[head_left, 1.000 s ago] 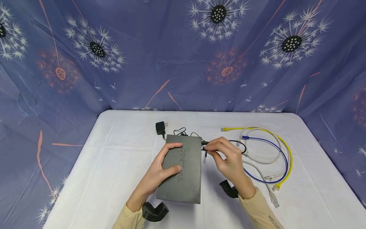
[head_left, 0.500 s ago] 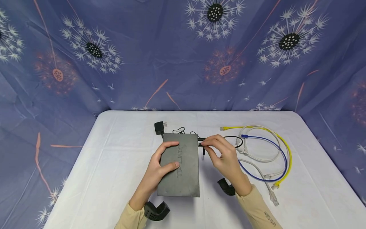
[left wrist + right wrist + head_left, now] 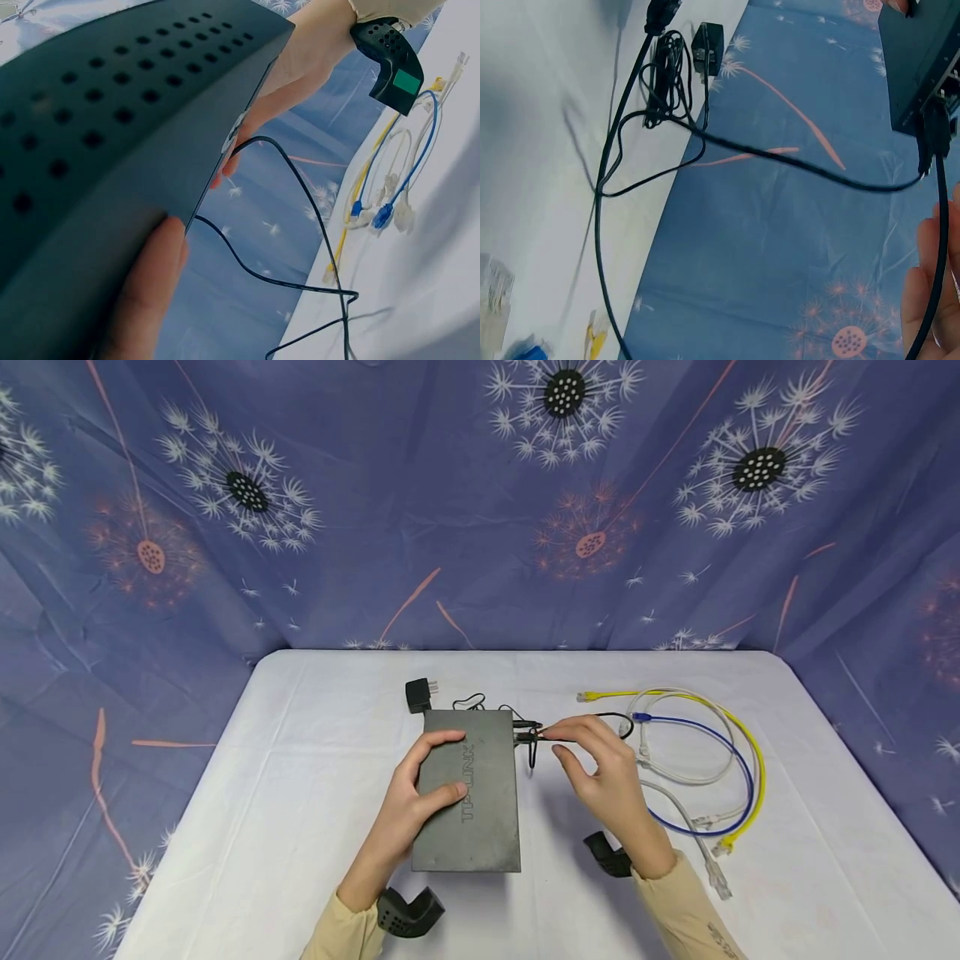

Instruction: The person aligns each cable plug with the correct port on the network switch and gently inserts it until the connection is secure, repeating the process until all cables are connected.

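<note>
A dark grey TP-LINK box (image 3: 472,843), probably a network switch, is gripped by my left hand (image 3: 408,810), thumb and index finger across its top. In the left wrist view a finger lies along the vented side of the box (image 3: 112,176). Two black plugs (image 3: 934,135) sit at its port side, each with a black cable. My right hand (image 3: 607,768) is just right of these plugs, thumb and fingertips apart, with one black cable (image 3: 532,756) looping down near them. In the right wrist view its relaxed fingers (image 3: 930,300) are behind the hanging cable.
A black power adapter (image 3: 417,695) lies behind the box, beside a coiled black cord (image 3: 667,75). Yellow (image 3: 763,777), blue (image 3: 742,760) and grey (image 3: 678,806) network cables lie looped on the white table (image 3: 315,777) at right. A patterned curtain (image 3: 375,568) stands behind.
The box has shifted slightly left and away from the front edge. My right thumb and fingers have come apart and drawn back right from the plug; my left hand keeps its grip.
</note>
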### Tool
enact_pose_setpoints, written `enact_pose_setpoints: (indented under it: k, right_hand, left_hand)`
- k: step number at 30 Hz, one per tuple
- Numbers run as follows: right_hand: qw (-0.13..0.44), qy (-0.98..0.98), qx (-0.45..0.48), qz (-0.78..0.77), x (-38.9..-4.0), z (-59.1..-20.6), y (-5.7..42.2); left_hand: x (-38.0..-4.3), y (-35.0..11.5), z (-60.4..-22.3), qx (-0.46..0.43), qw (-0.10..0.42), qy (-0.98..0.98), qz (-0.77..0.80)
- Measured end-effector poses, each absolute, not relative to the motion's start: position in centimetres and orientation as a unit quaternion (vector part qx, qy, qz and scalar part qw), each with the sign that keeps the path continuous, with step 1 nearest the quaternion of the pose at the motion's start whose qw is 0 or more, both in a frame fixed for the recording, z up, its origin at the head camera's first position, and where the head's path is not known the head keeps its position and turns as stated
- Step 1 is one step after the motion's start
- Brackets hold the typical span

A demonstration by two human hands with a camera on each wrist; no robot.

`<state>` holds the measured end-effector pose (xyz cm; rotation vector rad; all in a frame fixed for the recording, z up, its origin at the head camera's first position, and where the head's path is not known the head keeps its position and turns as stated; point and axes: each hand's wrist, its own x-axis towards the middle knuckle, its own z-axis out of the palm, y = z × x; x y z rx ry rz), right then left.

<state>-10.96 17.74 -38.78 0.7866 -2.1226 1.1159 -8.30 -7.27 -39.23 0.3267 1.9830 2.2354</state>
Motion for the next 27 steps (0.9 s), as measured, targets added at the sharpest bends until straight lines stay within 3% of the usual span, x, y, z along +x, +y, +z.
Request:
enact_pose_setpoints:
  k: [27]
  right_hand:
    - [0.312,-0.797,0.281,0.433,-10.6,-38.9,21.5]
  left_hand:
    - [-8.7,-7.6,-39.5,0.099,0.069,0.657,0.744]
